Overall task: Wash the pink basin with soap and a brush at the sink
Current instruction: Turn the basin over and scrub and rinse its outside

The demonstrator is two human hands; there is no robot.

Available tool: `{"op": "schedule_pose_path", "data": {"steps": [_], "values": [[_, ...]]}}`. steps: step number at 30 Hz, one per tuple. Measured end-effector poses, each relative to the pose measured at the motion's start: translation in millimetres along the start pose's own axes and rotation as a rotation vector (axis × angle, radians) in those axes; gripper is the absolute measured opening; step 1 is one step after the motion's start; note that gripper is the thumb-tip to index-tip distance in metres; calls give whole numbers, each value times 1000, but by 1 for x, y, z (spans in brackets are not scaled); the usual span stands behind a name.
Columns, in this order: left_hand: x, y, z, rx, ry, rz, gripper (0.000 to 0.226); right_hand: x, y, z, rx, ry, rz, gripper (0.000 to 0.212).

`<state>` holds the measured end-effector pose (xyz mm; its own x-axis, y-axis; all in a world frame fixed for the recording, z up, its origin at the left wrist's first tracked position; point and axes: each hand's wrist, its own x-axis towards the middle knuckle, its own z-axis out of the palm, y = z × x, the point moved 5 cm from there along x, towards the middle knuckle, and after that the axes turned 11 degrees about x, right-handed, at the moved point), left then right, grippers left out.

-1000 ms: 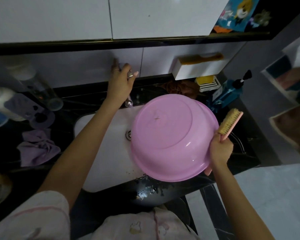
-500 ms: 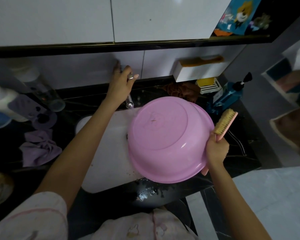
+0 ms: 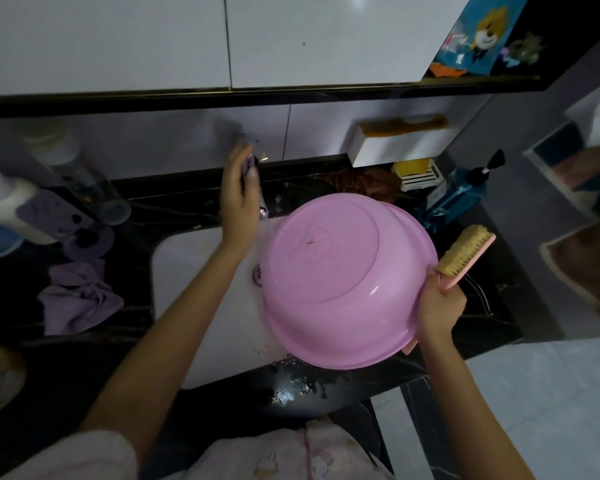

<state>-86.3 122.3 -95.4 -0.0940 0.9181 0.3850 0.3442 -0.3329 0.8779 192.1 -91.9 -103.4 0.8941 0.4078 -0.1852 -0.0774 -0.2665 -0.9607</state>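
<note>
The pink basin [image 3: 336, 271] is upside down and tilted over the right half of the white sink [image 3: 187, 271], its underside facing me. My right hand [image 3: 440, 306] grips the pink-handled brush [image 3: 465, 252] and the basin's right rim together, with the tan bristles pointing up and to the right. My left hand [image 3: 238, 195] is motion-blurred, reaching to the back of the sink with its fingers straight alongside the chrome tap [image 3: 262, 206]. I cannot see any water running.
A blue pump soap bottle [image 3: 454, 199] and a yellow soap bar on a white dish [image 3: 413, 168] stand behind the basin. A purple cloth [image 3: 77, 303] and white bottles [image 3: 11, 216] lie on the dark counter at left. The front counter edge [image 3: 291, 386] is wet.
My left hand has slid down off the tap's top and now lies alongside it with straight fingers. The basin and brush have barely shifted in my right hand.
</note>
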Motion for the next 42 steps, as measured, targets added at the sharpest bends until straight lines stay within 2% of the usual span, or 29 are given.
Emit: {"op": "schedule_pose_path", "data": {"steps": [1,2,3,5,6,7,9,10,11,14,16,20,23,26,29,31,34,35,36,38,40,42], "values": [[-25,-11,-1,-69,114,-148,39,0,-1,-1,16,7,-1,20],[-51,-26,1,-93,152,-325,43,-1,-3,-2,29,8,-6,21],[-73,-40,9,-100,83,-488,46,-2,-6,-3,43,9,-19,24],[-111,-65,34,-30,-269,-716,48,-3,-3,-6,51,27,-36,28],[-118,-68,43,40,-418,-742,53,-4,-3,-8,51,35,-47,29],[-118,-69,48,121,-500,-740,56,-5,0,-9,49,36,-62,28],[-104,-67,57,267,-527,-750,49,-9,0,-13,42,36,-102,23],[-93,-69,65,267,-533,-787,47,-8,-1,-12,44,32,-121,20],[-85,-72,69,187,-531,-853,44,-8,1,-14,49,31,-130,17],[-82,-78,76,-268,-530,-1112,24,-8,3,-14,52,51,-141,14],[-92,-88,75,-416,-446,-1226,24,-6,7,-14,49,87,-140,17],[-138,-91,61,-431,-294,-1238,9,-2,11,-17,11,132,-130,26],[-133,-76,53,-452,-300,-1196,24,-3,20,-19,-36,141,-112,27],[-100,-63,58,-538,-322,-1082,21,-7,31,-20,-70,152,-76,25],[-103,-65,61,-381,-377,-1139,20,-6,33,-24,-71,193,-66,23],[-113,-68,49,-246,-403,-1090,18,-1,31,-24,-106,190,-74,23],[-120,-79,18,-120,-275,-972,14,2,31,-23,-119,191,-67,23],[-126,-87,11,-66,-279,-960,12,2,34,-22,-115,195,-56,22],[-134,-91,8,1,-313,-982,20,2,36,-23,-112,195,-46,22],[-159,-94,19,-98,-432,-1142,34,-1,42,-24,-91,189,-11,21],[-179,-91,35,-342,-514,-1300,35,-5,47,-25,-61,151,15,19],[-182,-97,38,-426,-472,-1251,35,-4,47,-26,-49,80,36,17]]}}
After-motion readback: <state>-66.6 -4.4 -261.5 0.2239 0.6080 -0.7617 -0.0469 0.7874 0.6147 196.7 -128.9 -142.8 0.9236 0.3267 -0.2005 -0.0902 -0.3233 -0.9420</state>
